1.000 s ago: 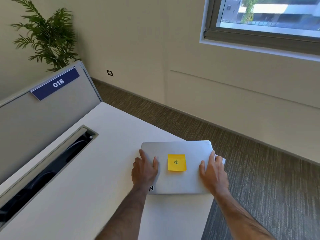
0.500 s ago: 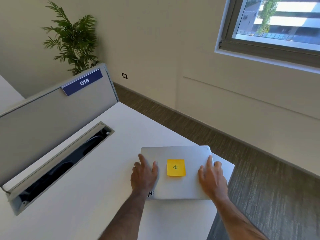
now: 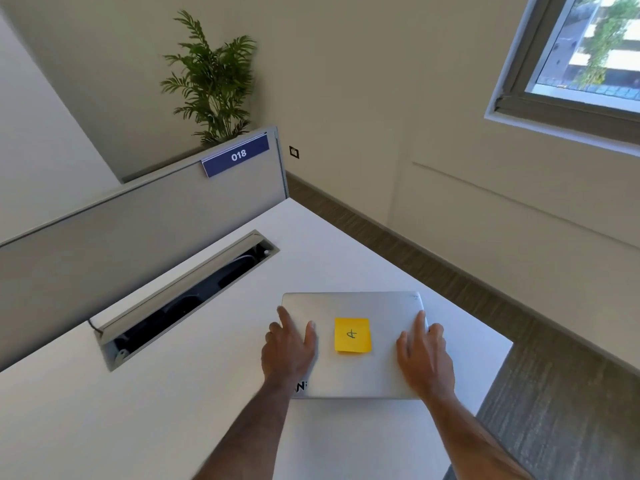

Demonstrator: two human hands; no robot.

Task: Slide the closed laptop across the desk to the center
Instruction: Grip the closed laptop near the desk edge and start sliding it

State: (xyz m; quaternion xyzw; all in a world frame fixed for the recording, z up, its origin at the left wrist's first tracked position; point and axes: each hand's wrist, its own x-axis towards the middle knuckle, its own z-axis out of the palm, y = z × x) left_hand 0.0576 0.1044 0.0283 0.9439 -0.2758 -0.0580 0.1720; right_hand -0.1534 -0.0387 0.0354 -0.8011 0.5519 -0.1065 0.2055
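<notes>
A closed silver laptop [image 3: 349,306] lies flat on the white desk [image 3: 173,393], toward its right end. A yellow sticky note [image 3: 352,335] with a handwritten mark sits on the middle of the lid. My left hand [image 3: 289,348] grips the laptop's left edge, thumb on the lid and fingers down the side. My right hand [image 3: 424,358] grips the right edge, fingers wrapped over it. A dark sticker shows on the lid by my left wrist.
An open cable tray slot [image 3: 180,299] cuts the desk to the left of the laptop. A grey divider panel [image 3: 121,237] with a blue "018" label [image 3: 237,155] stands behind it. The desk's right edge [image 3: 493,375] drops to carpet. A potted plant [image 3: 211,77] stands beyond.
The laptop has moved left, away from the desk's right edge, with both hands still on it. The view has swung left, showing more of the desk and divider.
</notes>
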